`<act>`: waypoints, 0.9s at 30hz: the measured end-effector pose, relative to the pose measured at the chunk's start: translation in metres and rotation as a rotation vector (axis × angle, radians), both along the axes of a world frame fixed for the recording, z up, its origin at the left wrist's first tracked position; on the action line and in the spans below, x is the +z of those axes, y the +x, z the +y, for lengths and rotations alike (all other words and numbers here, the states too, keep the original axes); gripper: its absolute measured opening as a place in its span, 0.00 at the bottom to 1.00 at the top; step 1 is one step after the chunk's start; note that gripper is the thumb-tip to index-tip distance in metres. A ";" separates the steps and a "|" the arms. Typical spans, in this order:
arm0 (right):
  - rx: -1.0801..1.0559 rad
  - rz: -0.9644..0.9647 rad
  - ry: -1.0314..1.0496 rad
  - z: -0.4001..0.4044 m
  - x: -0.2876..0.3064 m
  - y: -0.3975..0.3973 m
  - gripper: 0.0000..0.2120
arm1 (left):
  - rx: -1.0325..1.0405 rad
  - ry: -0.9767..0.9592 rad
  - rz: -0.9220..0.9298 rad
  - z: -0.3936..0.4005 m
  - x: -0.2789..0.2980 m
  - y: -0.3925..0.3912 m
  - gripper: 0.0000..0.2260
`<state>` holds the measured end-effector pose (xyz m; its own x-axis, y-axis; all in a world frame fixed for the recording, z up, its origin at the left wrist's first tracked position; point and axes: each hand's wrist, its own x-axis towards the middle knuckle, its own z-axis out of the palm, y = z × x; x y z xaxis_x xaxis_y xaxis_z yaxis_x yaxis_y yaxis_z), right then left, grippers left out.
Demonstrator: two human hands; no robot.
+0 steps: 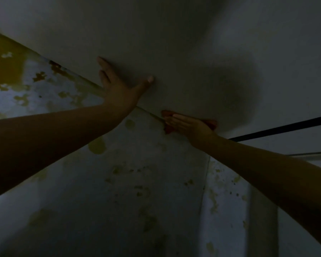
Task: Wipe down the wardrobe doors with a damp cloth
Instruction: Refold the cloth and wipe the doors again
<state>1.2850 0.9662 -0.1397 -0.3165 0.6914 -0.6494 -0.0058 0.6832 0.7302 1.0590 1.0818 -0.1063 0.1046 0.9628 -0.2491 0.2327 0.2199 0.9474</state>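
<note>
Pressing flat against a pale surface, the left hand has its fingers straight and spread wide, thumb stretched out to the right, holding nothing. The scene is dim and the view is tilted, so it is hard to say for certain whether this pale surface is a wardrobe door or something above it.

One cloth, red-orange, lies under the right hand. That hand rests on top of it with fingers straight and close together, pointing left, palm pushing the cloth against the pale surface right at the edge where it meets the stained panel below. Parts of the cloth show at both ends of the hand: a bit past the fingertips and below them, and a strip behind the knuckles.

Two hands and two bare forearms are in view, one coming in from the left edge, one from the lower right. The hands are near each other but apart, the left higher than the right.

The stained panel is greyish with many yellow-green blotches; a large yellow patch sits at the far left. One vertical seam splits the panel toward the right. One dark bar runs across the right side above the right forearm. Two soft shadows fall on the pale surface above and to the right of the hands.
</note>
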 end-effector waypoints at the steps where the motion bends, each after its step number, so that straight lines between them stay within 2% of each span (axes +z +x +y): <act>1: -0.028 -0.012 -0.022 -0.006 0.005 0.006 0.34 | 0.006 -0.002 -0.007 0.000 0.001 0.001 0.56; 3: -0.103 -0.006 -0.066 -0.023 0.015 0.022 0.35 | 0.018 -0.002 -0.018 -0.001 0.002 0.002 0.56; 5: -0.088 -0.009 -0.044 -0.040 0.024 0.040 0.37 | 0.019 0.007 -0.021 -0.001 0.002 0.002 0.56; 8: 0.045 0.087 0.102 -0.054 0.033 0.066 0.33 | 0.021 0.008 -0.009 -0.001 0.005 0.001 0.55; 11: 0.031 0.262 0.280 -0.058 0.056 0.076 0.24 | 0.012 -0.021 -0.002 -0.002 0.012 0.002 0.54; 13: 0.083 0.333 0.411 -0.057 0.076 0.071 0.24 | -0.004 -0.023 -0.002 -0.005 0.020 0.002 0.54; 17: 0.096 0.412 0.674 -0.049 0.122 0.061 0.36 | -0.029 -0.002 -0.057 -0.011 0.038 0.002 0.52; 21: 0.172 0.579 0.748 -0.040 0.172 0.050 0.39 | -0.055 -0.003 -0.085 -0.015 0.051 -0.002 0.49; 23: 0.214 0.744 0.757 -0.034 0.189 0.042 0.35 | -0.078 -0.015 -0.100 -0.020 0.057 -0.004 0.49; 27: 0.309 0.897 0.739 -0.020 0.213 0.019 0.13 | -0.149 -0.057 -0.143 -0.036 0.073 -0.006 0.53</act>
<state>1.3035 0.9465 0.0734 -0.6708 0.6196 0.4077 0.6149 0.1573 0.7728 1.0530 1.0453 -0.0334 0.2826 0.9190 -0.2750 0.1303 0.2473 0.9601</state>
